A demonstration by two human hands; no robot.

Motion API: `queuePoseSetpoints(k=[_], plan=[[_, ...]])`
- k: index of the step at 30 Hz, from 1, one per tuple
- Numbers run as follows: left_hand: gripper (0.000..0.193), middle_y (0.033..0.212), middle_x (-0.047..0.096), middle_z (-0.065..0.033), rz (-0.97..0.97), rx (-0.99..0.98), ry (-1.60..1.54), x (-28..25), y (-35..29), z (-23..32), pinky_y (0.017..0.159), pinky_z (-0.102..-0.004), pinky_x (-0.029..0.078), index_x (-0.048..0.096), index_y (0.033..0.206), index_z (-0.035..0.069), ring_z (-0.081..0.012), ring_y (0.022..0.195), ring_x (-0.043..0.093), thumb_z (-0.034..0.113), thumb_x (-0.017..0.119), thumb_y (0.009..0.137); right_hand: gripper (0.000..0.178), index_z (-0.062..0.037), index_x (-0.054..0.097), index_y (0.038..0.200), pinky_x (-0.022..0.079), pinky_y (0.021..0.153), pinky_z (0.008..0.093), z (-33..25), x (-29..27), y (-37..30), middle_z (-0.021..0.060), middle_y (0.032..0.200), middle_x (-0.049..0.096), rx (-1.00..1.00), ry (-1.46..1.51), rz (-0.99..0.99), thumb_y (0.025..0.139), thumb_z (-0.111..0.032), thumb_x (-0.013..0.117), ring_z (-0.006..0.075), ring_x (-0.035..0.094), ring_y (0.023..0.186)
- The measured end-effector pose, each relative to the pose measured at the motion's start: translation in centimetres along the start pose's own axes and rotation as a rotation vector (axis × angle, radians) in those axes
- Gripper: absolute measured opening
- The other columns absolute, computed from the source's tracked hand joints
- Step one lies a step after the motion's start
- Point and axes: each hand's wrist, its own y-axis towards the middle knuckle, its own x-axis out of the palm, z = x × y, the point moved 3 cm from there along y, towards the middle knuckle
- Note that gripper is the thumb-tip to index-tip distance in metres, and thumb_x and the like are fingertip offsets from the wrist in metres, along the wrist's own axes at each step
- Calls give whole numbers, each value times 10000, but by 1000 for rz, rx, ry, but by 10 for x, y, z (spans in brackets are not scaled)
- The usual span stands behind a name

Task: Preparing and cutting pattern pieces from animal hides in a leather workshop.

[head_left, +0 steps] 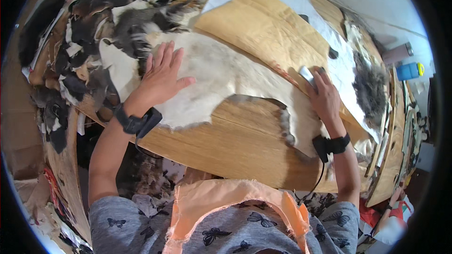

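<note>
A pale animal pelt (207,66), skin side up with fur at its edges, is spread across the wooden table. Flat on its left part rests my left hand (162,76), fingers stretched and thumb apart, holding nothing. A tan paper pattern (263,26) covers the pelt's far edge. My right hand (326,99) is closed around a small white-and-grey object (307,75) at the pattern's near edge; the fingers partly hide it, and its exact kind is unclear. Both wrists wear black strapped devices.
Dark and white fur scraps (108,9) are heaped at the left. White sheeting (346,68) lies beneath the pattern, beside a grey fur piece (370,84). A blue bottle with a yellow lid (409,71) stands at the far right. Another person's arm (386,214) shows at lower right.
</note>
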Motion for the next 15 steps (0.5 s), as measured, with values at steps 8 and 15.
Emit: queuePoseSetpoints(k=[8,15], plan=[[760,1425,151,-167,28,363,-60,11,-26,138,1039,-519,130,236,1328,-24,-317,1328,96,486,481,821,162,-137,628,865,484,502,340,-18,-44,5,61,911,544,-198,154,78,713,-188,656,260,588,605],[750,1417,193,-133,152,378,-52,36,-25,163,999,-526,231,246,1329,16,-308,1305,186,456,527,790,144,-29,641,855,429,504,192,-2,-87,30,53,821,618,0,694,-183,779,-151,632,75,546,601]])
